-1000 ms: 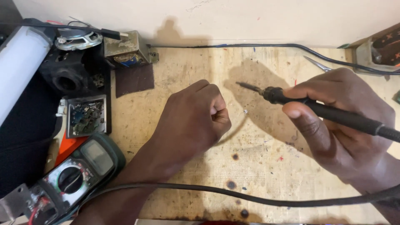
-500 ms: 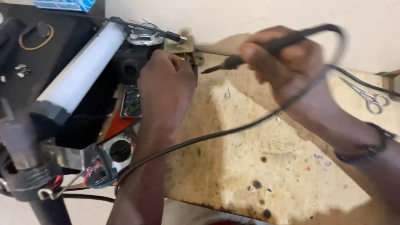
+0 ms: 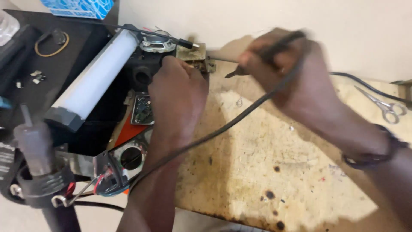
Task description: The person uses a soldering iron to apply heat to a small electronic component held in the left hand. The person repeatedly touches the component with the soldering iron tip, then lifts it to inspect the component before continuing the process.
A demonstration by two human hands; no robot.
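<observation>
Scorched board (image 3: 300, 172), blue box (image 3: 79, 7) top-left, white tube (image 3: 96, 75)

Right hand (image 3: 296, 81) gripping soldering iron (image 3: 257, 58), left hand (image 3: 178, 92) on metal part (image 3: 192, 53)

tube lamp (image 3: 96, 77) left of left hand (image 3: 178, 96) | scissors (image 3: 384, 103) far right on bench (image 3: 279, 172) | soldering iron (image 3: 266, 56) in right hand (image 3: 296, 81)

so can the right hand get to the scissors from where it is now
Probably yes. The scissors lie in the open on the wooden board, nothing on or around them. But the right hand is already gripping the soldering iron, so it would have to put that down first.
</observation>
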